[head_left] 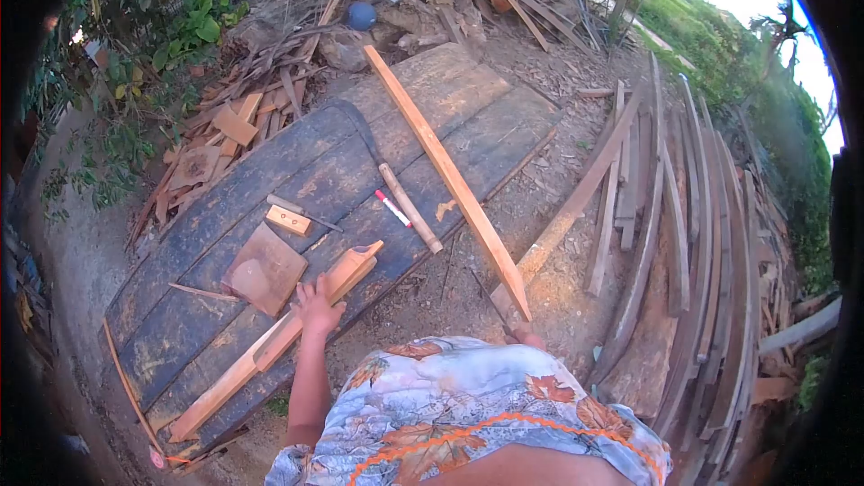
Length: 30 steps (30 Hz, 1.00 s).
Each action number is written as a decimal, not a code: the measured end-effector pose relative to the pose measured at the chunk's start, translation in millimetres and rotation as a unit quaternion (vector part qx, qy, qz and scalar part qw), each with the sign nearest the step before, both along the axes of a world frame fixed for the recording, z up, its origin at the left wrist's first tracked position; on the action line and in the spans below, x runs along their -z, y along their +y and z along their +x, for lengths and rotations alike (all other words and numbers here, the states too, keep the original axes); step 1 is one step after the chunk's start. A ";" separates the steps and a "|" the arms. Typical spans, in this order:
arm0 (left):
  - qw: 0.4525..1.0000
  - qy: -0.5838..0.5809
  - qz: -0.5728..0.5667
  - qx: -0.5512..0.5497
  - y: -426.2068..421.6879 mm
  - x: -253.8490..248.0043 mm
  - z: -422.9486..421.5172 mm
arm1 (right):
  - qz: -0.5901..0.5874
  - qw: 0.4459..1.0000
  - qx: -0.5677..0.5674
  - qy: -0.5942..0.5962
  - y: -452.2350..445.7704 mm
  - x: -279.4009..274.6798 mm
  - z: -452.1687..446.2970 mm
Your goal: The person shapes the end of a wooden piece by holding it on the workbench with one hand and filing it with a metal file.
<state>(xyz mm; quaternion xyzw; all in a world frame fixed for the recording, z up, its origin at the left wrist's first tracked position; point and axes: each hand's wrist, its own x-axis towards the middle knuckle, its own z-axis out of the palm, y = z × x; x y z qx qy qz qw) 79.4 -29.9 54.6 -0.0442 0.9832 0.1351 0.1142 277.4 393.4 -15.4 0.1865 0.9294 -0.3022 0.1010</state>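
Garment (432, 396): pale blue-grey | print: brown-orange leaves | trim: orange, wavy

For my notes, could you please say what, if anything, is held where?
Left hand rests midway along the wooden piece; right hand apparently grips the near end of a thin strip.

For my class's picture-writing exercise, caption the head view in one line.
Left hand on a shaped timber atop dark planks, with a sickle, a marker and a long beam lying nearby.

Left hand (319, 308) on timber (353, 272), sickle (409, 207), marker (393, 209)
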 end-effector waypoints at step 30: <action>0.991 0.117 -0.063 -0.010 -10.0 33.1 -1.8 | -0.006 0.999 0.011 -0.049 -56.9 -30.4 -7.6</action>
